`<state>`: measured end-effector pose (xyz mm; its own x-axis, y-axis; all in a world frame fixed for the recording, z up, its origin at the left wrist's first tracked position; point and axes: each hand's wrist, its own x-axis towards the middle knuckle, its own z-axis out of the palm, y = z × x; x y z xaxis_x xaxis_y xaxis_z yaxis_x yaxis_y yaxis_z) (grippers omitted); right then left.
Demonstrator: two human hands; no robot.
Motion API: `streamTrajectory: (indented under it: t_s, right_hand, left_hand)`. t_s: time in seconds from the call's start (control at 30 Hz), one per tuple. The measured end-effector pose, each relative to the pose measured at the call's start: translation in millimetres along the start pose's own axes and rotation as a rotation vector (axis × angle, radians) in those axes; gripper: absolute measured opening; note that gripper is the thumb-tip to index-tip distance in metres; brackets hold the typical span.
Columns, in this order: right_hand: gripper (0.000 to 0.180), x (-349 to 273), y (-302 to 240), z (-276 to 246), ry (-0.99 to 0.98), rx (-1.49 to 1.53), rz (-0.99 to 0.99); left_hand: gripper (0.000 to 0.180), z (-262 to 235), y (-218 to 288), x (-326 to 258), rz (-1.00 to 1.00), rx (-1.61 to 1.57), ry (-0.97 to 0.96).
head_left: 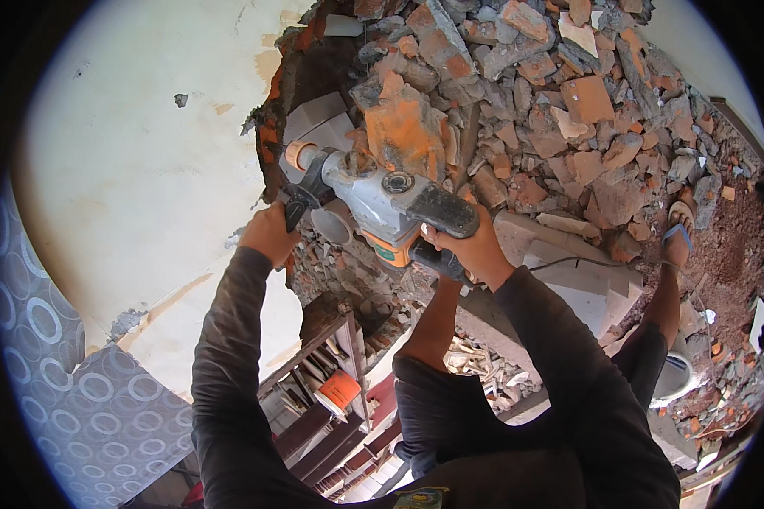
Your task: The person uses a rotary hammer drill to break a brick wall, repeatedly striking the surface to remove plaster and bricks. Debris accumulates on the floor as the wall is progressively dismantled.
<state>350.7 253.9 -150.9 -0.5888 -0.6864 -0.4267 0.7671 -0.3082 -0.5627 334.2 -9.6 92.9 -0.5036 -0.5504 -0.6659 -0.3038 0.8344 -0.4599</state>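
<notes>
A grey, black and orange rotary hammer (373, 193) is held in both hands, its orange-ringed front end pointing left at the broken edge of a white wall (144, 127). My left hand (270, 235) is closed round the black side handle (299, 204) near the tool's front. My right hand (477, 250) grips the rear handle, where some fingers are hidden behind it. Exposed red brick (269, 136) lines the wall's broken edge by the tool's tip. The bit itself is hard to make out there.
Broken bricks and mortar (569, 127) are heaped beyond and right of the tool. A dark cable (569, 259) crosses a pale block (577, 293). Below lies a wooden rack (348, 339) with an orange-and-white container (338, 390). My sandalled foot (681, 225) rests among debris; patterned grey covering (85, 407) lies lower left.
</notes>
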Motion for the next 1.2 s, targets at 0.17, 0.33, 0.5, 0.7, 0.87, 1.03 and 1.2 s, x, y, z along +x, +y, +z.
streamTrajectory:
  t_s: [0.17, 0.33, 0.5, 0.7, 0.87, 1.03, 1.2]
  right_hand:
    - [0.026, -49.1, -25.6, -19.8, 0.081, 0.101, 0.023]
    - [0.024, -66.6, -62.3, -17.9, 0.005, -0.02, 0.054]
    - [0.024, 18.0, -46.5, 3.0, 0.038, -0.082, 0.05]
    - [0.041, -14.5, -48.4, -24.4, -0.066, -0.065, -0.02]
    - [0.018, -92.3, -70.8, -64.2, 0.219, -0.086, 0.05]
    - [0.019, -160.9, -76.1, -126.2, 0.2, -0.149, 0.164]
    - [0.024, -193.2, -74.9, -191.1, 0.249, -0.249, 0.258]
  left_hand:
    - [0.036, -5.0, 32.1, -35.7, 0.068, -0.051, 0.04]
    - [0.037, -13.4, 43.5, -37.2, 0.12, -0.004, 0.043]
    - [0.034, -22.2, 7.8, 17.2, 0.018, -0.096, 0.048]
    - [0.035, -11.2, 17.9, -9.1, 0.035, -0.12, 0.002]
    - [0.039, 16.8, 88.1, -35.4, 0.154, -0.201, -0.029]
    - [0.043, 68.2, 164.3, -49.3, 0.163, -0.221, -0.187]
    - [0.048, 149.4, 240.8, -67.9, 0.147, -0.289, -0.289]
